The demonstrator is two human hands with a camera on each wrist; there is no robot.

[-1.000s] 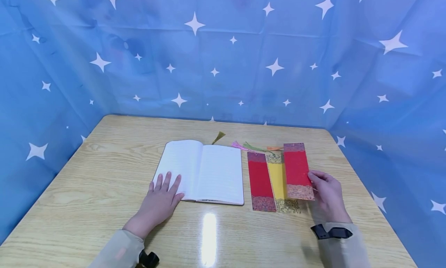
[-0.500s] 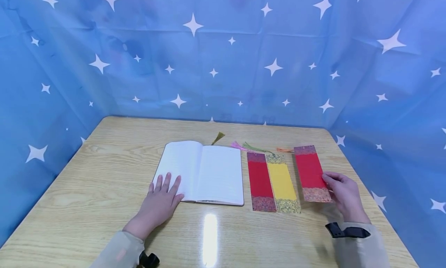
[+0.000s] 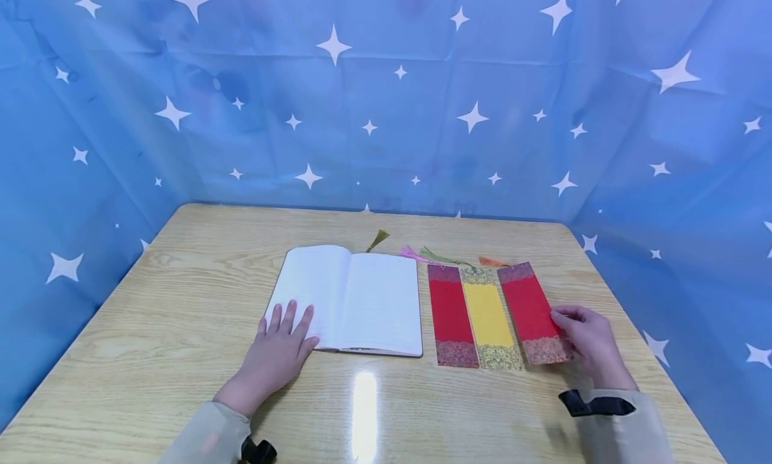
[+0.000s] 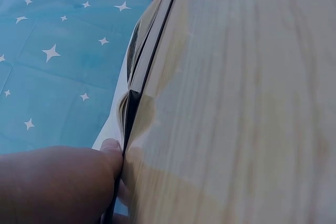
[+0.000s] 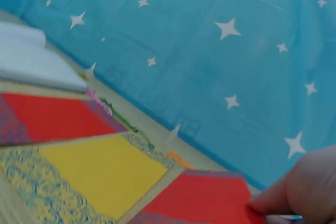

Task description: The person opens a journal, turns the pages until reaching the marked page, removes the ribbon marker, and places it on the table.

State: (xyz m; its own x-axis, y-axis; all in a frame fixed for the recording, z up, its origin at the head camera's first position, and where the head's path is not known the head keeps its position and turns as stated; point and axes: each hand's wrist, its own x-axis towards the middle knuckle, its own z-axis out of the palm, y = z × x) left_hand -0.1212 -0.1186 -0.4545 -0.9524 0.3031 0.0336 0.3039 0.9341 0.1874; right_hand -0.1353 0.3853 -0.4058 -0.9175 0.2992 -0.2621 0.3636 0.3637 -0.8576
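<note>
An open notebook with white lined pages lies at the table's middle. My left hand rests with spread, straight fingers on the lower part of its left page. At the right, my right hand pinches the right edge of a red bookmark with patterned ends and an orange tassel. This bookmark is slanted, its top leaning left. Left of it lie a yellow bookmark and another red bookmark, side by side. In the right wrist view, the thumb presses on the held bookmark.
Pink and green tassels lie above the two resting bookmarks. An olive tassel sticks out past the notebook's top edge. A blue star-patterned curtain surrounds the wooden table at the back and sides.
My right hand carried the red bookmark rightward off the yellow one, then lowered it slightly toward the table, with its top tilting left. My left hand has stayed in place.
</note>
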